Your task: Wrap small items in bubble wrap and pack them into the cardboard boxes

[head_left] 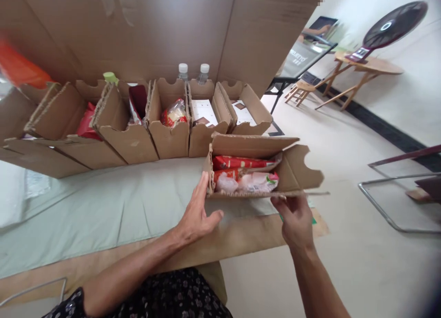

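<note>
A narrow open-topped cardboard box point(255, 143) sits in front of me at the table's right end, turned sideways to the row behind it. Inside lie red snack packets point(237, 162) and a white and pink packet point(260, 182). Against the box's left end rests my left hand point(198, 219), fingers stretched out and thumb apart. My right hand point(298, 221) is at the box's near wall toward its right end, fingers bent and gripping it; the fingertips are partly hidden.
Several similar cardboard boxes point(129, 143) with packets stand along the back before a tall cardboard panel point(172, 28). Two white-capped bottles point(183, 70) show behind them. A pale green cloth point(103, 203) covers the table. To the right are a fan point(387, 26), a wooden stool point(301, 89) and a metal frame point(375, 207).
</note>
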{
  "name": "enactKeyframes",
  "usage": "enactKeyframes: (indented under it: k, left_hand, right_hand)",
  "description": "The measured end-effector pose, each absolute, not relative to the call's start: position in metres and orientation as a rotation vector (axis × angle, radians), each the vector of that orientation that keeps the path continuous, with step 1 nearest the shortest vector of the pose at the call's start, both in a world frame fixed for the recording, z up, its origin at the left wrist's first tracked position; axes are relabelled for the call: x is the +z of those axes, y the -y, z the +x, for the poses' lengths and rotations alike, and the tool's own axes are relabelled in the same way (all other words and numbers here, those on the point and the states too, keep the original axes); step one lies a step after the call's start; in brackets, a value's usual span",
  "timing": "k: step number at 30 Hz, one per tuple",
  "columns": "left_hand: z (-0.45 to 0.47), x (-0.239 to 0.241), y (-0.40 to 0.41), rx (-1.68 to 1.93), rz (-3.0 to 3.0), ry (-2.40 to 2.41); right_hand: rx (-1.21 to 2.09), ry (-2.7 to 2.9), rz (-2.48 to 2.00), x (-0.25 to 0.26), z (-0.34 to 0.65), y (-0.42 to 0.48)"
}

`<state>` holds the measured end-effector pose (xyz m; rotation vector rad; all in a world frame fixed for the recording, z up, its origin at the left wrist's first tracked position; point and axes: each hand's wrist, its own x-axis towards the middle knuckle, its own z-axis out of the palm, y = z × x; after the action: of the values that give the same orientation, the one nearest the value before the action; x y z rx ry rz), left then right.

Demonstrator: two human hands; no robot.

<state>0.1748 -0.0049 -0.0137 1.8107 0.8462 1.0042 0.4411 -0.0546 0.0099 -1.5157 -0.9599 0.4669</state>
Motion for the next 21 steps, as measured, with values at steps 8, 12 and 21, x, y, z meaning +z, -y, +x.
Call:
enactKeyframes:
  k: [8, 12, 21]
  left_hand:
    - [0.069, 0.018, 0.034, 1.079, 1.589, -1.197]
    - [0.084, 0.029, 0.027, 1.127, 1.699, -1.083]
    - [0.024, 0.026, 0.040, 1.154, 1.556, -1.346]
  right_hand:
    - [0.617, 1.213, -1.491, 0.027, 0.333, 0.051]
    - [0.544, 1.093, -1.459, 0.039, 0.336, 0.055]
    - [0.687, 1.315, -1.433, 0.032, 0.284, 0.039]
